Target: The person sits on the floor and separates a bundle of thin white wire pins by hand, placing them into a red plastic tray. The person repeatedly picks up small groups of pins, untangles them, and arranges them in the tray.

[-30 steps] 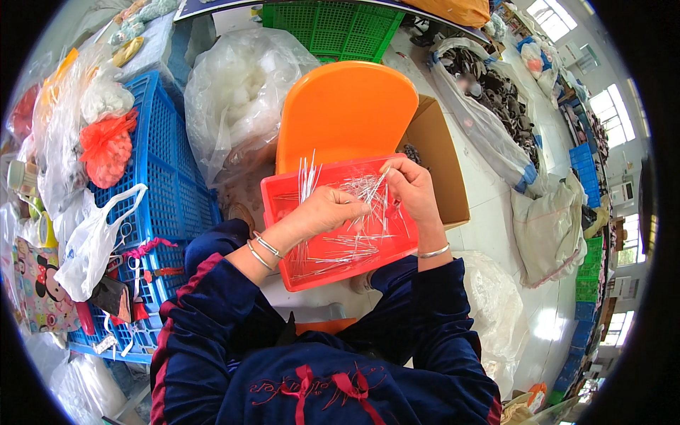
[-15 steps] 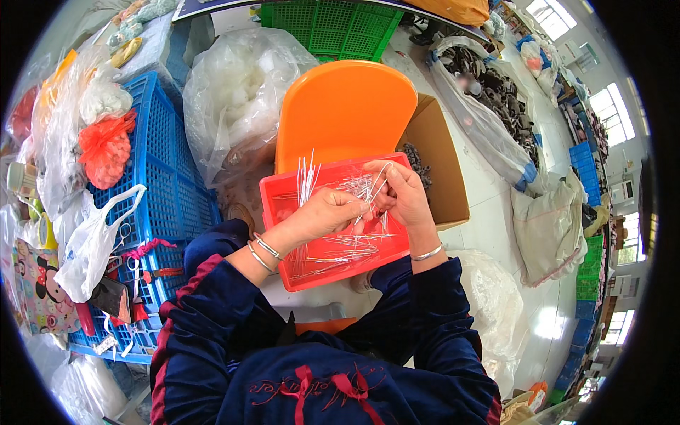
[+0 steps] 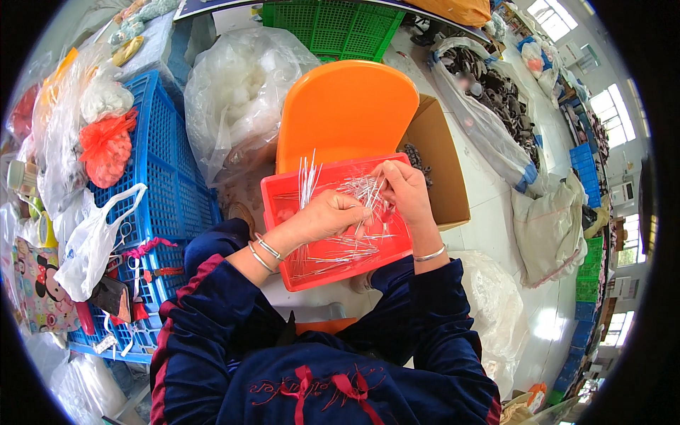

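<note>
A red plastic tray point(image 3: 280, 193) sits in front of me above my lap, with loose thin white wires point(image 3: 354, 244) scattered over its bottom. My left hand point(image 3: 329, 214) is closed over the tray, thumb and forefinger pinched together at wires near its middle. A bundle of straight white wires point(image 3: 307, 177) sticks up behind that hand, and its lower ends show below the wrist. My right hand point(image 3: 405, 190) is closed too, its fingertips pinching at a tangle of white wires point(image 3: 363, 190) near the tray's far right side. Its lower fingers are partly hidden.
An orange chair point(image 3: 347, 113) stands right behind the tray, with an open cardboard box point(image 3: 446, 170) at its right. Blue crates point(image 3: 163, 163) hung with scissors and bags rise on my left. A clear bag of white stuffing point(image 3: 244, 92) lies beyond them.
My right hand's fingers have drawn closer together, and the bent wire that stood up at its fingertips no longer shows there. My left hand has barely moved.
</note>
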Demonstrator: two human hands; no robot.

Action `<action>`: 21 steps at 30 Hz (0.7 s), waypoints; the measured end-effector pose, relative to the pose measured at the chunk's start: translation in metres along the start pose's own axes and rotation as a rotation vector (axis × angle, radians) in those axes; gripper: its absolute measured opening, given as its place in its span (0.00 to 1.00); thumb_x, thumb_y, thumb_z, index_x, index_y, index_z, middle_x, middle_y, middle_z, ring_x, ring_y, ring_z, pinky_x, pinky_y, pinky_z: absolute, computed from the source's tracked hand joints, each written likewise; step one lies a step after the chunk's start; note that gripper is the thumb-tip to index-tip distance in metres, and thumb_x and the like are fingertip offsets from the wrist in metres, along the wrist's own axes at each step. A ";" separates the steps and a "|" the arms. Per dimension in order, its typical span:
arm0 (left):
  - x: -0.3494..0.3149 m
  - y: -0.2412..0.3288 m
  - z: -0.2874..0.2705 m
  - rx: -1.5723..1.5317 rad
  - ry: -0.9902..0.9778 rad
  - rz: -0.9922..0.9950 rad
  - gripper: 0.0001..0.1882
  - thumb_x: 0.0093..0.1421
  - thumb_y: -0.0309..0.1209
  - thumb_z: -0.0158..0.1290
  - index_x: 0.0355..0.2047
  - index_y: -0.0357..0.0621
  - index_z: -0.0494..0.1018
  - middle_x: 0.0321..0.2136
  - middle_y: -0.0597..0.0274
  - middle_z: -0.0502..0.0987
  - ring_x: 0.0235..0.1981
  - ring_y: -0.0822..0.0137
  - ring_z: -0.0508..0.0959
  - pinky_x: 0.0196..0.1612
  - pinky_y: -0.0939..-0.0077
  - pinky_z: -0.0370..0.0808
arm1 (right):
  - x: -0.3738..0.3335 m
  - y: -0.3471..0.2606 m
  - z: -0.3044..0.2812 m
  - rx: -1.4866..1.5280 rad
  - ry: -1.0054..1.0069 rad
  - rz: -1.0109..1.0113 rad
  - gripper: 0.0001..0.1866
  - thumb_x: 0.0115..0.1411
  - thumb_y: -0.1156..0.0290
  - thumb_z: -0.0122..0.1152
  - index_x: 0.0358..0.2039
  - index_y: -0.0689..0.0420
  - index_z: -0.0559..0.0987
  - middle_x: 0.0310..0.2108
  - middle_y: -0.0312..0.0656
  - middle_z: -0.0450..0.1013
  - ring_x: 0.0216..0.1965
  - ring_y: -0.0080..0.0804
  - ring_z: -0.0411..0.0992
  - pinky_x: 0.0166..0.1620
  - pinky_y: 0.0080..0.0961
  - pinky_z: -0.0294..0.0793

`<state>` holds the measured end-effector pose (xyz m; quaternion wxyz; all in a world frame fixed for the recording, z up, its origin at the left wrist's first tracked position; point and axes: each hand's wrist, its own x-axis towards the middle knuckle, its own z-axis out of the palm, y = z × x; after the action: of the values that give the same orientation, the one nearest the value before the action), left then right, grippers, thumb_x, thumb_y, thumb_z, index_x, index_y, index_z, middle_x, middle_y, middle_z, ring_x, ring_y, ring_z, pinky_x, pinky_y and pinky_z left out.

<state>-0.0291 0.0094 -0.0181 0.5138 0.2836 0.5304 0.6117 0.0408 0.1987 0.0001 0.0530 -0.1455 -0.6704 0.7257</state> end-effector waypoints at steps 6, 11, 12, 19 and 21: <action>0.002 -0.006 0.004 0.095 0.008 0.030 0.16 0.65 0.38 0.49 0.25 0.42 0.76 0.16 0.71 0.73 0.16 0.83 0.63 0.20 0.86 0.60 | 0.005 0.008 0.001 -0.028 0.009 -0.028 0.16 0.67 0.65 0.49 0.22 0.55 0.69 0.16 0.24 0.59 0.16 0.10 0.53 0.19 0.14 0.51; 0.002 -0.014 0.005 0.085 -0.013 0.058 0.19 0.66 0.39 0.48 0.20 0.43 0.71 0.14 0.72 0.70 0.16 0.82 0.65 0.21 0.85 0.61 | 0.008 0.019 0.005 0.094 0.022 -0.067 0.16 0.67 0.66 0.50 0.20 0.54 0.68 0.15 0.24 0.58 0.16 0.10 0.53 0.19 0.13 0.50; 0.001 -0.010 0.006 0.082 -0.019 0.053 0.20 0.66 0.40 0.48 0.19 0.43 0.70 0.13 0.72 0.69 0.16 0.81 0.65 0.21 0.84 0.61 | 0.007 0.019 0.007 0.101 0.048 -0.097 0.16 0.67 0.66 0.50 0.20 0.54 0.68 0.15 0.24 0.58 0.16 0.10 0.53 0.19 0.13 0.50; -0.001 -0.007 0.010 0.054 -0.068 0.093 0.22 0.67 0.41 0.46 0.17 0.44 0.66 0.12 0.71 0.65 0.16 0.80 0.64 0.21 0.84 0.61 | 0.007 0.018 0.019 0.098 0.144 -0.234 0.18 0.67 0.67 0.50 0.18 0.54 0.67 0.15 0.25 0.59 0.15 0.10 0.53 0.18 0.13 0.50; -0.001 -0.009 0.013 0.044 -0.074 0.096 0.22 0.67 0.40 0.45 0.17 0.44 0.66 0.12 0.71 0.65 0.16 0.80 0.64 0.21 0.84 0.61 | 0.008 0.019 0.019 0.113 0.150 -0.246 0.18 0.67 0.67 0.50 0.18 0.54 0.67 0.15 0.26 0.60 0.15 0.10 0.53 0.18 0.13 0.51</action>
<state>-0.0146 0.0119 -0.0229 0.4969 0.3425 0.5101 0.6128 0.0299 0.1807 -0.0183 0.1996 -0.1129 -0.6355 0.7373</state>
